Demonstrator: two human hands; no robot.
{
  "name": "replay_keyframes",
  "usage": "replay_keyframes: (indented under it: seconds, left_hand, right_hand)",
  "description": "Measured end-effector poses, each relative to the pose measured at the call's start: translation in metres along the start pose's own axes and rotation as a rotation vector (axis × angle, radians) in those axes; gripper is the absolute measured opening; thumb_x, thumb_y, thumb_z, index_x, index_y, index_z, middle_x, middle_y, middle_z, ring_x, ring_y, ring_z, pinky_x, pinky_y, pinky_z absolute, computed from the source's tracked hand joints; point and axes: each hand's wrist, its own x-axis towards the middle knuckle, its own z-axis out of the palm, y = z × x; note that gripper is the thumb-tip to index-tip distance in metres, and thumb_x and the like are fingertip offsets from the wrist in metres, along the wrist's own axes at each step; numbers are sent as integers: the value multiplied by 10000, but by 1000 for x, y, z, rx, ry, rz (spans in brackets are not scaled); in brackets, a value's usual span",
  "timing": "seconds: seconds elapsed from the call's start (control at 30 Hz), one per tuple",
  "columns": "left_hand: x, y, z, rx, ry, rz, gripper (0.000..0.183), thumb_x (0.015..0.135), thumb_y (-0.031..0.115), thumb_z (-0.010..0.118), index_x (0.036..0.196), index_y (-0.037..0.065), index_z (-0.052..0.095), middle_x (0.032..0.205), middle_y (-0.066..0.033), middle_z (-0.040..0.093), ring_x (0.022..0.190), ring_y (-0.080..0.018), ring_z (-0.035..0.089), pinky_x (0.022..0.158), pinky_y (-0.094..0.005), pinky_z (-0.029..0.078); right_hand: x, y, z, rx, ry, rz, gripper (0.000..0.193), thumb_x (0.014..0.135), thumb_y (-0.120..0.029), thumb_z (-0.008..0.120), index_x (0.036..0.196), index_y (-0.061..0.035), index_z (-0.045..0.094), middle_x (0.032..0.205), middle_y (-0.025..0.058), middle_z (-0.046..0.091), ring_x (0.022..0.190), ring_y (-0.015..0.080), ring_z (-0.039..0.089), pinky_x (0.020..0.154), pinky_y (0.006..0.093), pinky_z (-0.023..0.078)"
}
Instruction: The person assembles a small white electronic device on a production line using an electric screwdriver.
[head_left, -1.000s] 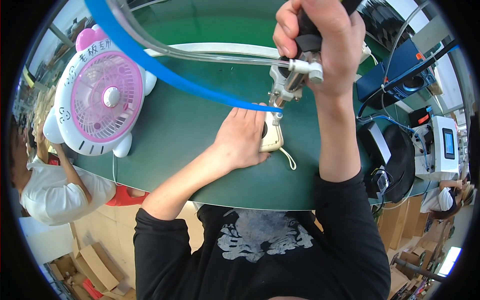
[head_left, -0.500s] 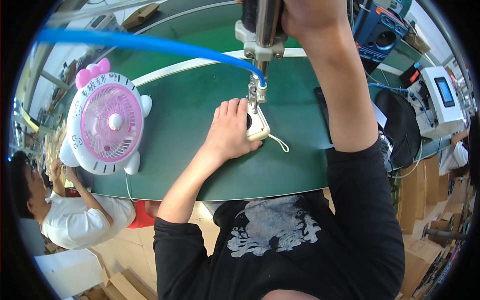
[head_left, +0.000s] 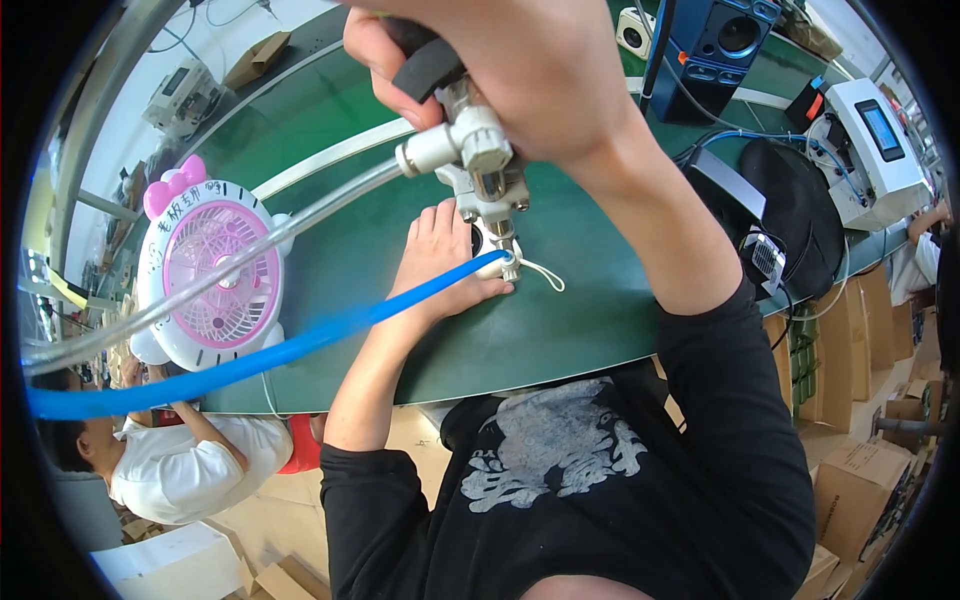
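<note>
My left hand (head_left: 437, 262) lies over a small cream device (head_left: 479, 240) with a black round face, pressing it to the green tabletop; the fingers are wrapped over its left side and the thumb is along its near edge. A white wrist strap (head_left: 545, 275) sticks out from it to the right. Up close, my right hand (head_left: 530, 80) is wrapped round a powered screwdriver (head_left: 484, 142) with a black lever and metal fittings. Its nose points down at the device, and whether the tip touches it cannot be seen. A blue hose (head_left: 330, 330) joins the nose.
A white and pink fan (head_left: 222, 265) stands on the left of the green table (head_left: 580, 320). A clear hose (head_left: 200, 275) crosses in front of it. To the right are a black bag (head_left: 790, 215), a white machine with a screen (head_left: 870, 150) and blue speakers (head_left: 715, 60). A person in white (head_left: 200, 465) sits at left.
My right hand and the screwdriver have come nearer and lower in view, toward the left. The blue hose has swung down across the fan. My left hand still holds the device.
</note>
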Motion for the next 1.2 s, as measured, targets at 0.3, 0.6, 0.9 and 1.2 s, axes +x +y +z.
replay_keyframes:
  seconds: [0.3,0.6,0.9,1.2]
  left_hand:
    - [4,1,-13,-133,-191,-20,632,655,410,824,1160,60,676,1205,-200,598,1154,-383,530,982,-473,432]
    - [3,12,-25,-331,-445,-309,661,756,568,776,1253,147,661,1268,-80,664,1195,-289,590,1051,-396,414]
    - [6,1,-9,-132,-129,-7,694,661,434,818,1199,53,603,1217,-204,556,1114,-382,520,946,-456,425]
    - [0,-11,8,-37,-19,11,1138,630,630,825,1395,-92,388,1392,-292,454,1265,-453,449,1102,-509,338]
  right_hand:
    - [-17,8,1,315,45,105,269,913,-257,726,946,0,656,738,-23,601,674,52,521,587,227,410]
    - [-33,38,5,-104,155,125,401,717,-372,824,807,2,713,602,63,647,545,138,615,548,281,495]
    - [-34,36,-3,-177,139,202,437,751,-424,820,844,-11,715,610,19,605,557,91,555,531,267,445]
    - [1,14,-7,-62,19,64,393,919,-415,705,801,-43,661,620,-51,542,523,41,473,470,217,347]
